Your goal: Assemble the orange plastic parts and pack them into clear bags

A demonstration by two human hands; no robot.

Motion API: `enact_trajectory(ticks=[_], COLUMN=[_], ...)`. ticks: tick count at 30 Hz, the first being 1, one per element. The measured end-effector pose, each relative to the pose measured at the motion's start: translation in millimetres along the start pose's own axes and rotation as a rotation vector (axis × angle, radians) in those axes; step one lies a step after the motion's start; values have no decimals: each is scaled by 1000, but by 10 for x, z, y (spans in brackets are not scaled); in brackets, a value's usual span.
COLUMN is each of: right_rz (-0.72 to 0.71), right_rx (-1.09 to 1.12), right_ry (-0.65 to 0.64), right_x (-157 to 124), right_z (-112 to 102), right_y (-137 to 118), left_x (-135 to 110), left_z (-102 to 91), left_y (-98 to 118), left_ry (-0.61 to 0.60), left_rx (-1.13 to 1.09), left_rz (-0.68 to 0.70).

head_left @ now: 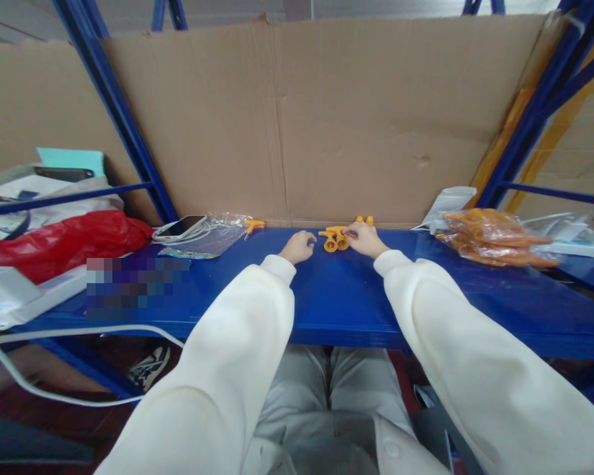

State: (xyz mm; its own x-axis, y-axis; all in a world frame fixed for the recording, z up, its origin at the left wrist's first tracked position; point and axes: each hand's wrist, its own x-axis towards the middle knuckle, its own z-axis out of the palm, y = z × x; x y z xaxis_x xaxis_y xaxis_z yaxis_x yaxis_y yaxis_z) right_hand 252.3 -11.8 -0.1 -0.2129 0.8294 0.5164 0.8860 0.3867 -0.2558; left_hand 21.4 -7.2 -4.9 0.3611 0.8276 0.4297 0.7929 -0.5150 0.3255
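Several small orange plastic pieces with round, cup-like ends [330, 245] lie together on the blue tabletop [344, 297]. My right hand [367, 239] is at the right side of this group, its fingers bent down onto one orange piece and partly hiding it. Just left of the group, my left hand [299, 247] hovers close to the surface. Its fingers curve with a gap to the thumb, and nothing shows between them. A flat clear plastic bag [218, 239] lies farther left, with another orange piece [254, 225] beside it.
Cardboard [346, 125] walls off the back between blue metal posts. Orange pieces in clear bags [495, 237] sit at the right. On the left are a phone [181, 227] with white cable, red cloth [69, 244] and a white power strip [44, 300].
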Motion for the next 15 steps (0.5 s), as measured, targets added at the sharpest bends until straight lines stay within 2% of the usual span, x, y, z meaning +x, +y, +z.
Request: enact_trajectory(ticks=[5,7,11,15], right_rz=[126,151,174,197], right_rx=[103,101,37,-50], right_ry=[148,173,131,38], right_x=[13,-3,-45,-71], right_z=[-117,-158,-211,-221], right_y=[248,339,400,355], left_x=[-35,-49,-20,65], left_z=[-37,-42,-68,-208], left_y=[-43,-57,-99,-266], left_ry=[-16,-25,-82,-158], left_rx=[103,119,147,227], left_rz=[-233,-285,-373,-476])
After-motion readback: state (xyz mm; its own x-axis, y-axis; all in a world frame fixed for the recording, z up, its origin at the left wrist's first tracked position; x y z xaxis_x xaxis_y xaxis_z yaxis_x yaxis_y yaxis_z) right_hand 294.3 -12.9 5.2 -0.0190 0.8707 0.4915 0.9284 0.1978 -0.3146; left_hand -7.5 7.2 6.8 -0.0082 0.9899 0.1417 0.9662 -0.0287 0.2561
